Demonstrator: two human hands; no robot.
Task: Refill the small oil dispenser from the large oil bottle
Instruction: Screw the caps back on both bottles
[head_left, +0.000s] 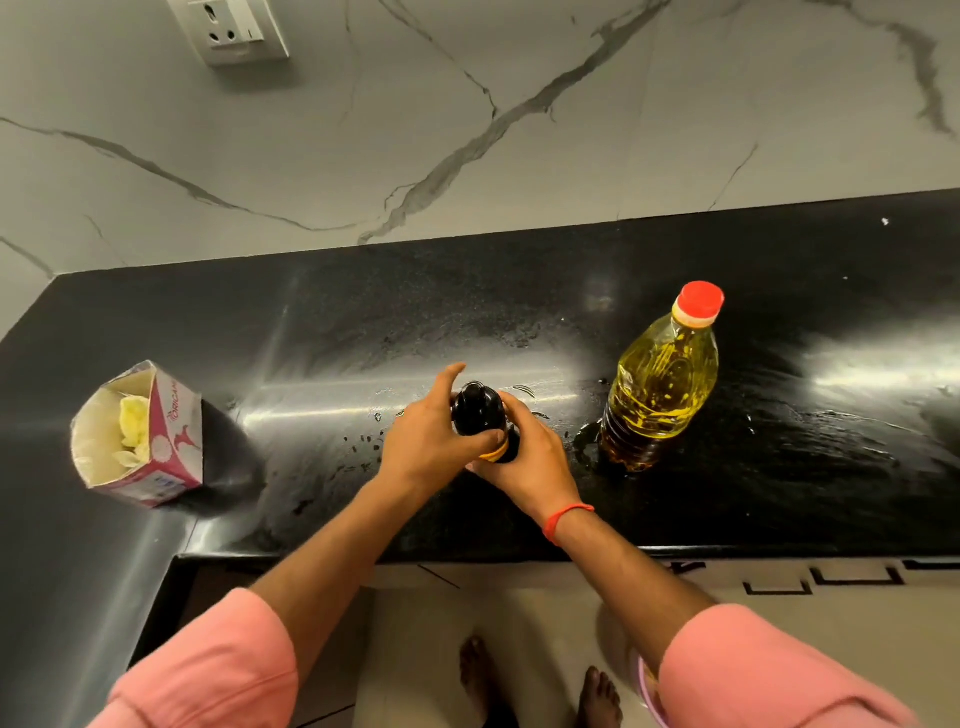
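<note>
Two bare feet (540, 686) stand on pale floor tiles at the bottom of the view, with loose pink sleeves (208, 670) above them. A thin red thread band (566, 519) circles the right wrist. Both hands meet over the small oil dispenser (480, 415), a dark, rounded bottle with a glossy black top and a sliver of orange showing low down; it stands on the counter near the front edge. The left hand (426, 436) curls round its left side, thumb wrapped across the front and forefinger lifted straight. The right hand (530, 457) clasps the lower right side, fingers bent round it. The counter (727, 493) is polished black stone, speckled and streaked with wet smears and small drops. To the right, well apart from the hands, the large oil bottle (660, 384) stands upright: clear ribbed plastic, yellow oil inside, red screw cap on. At far left sits an open pink-and-white carton (140, 441) holding crumpled pale tissue. Behind rises a grey-veined marble wall with a white socket plate (228, 28).
</note>
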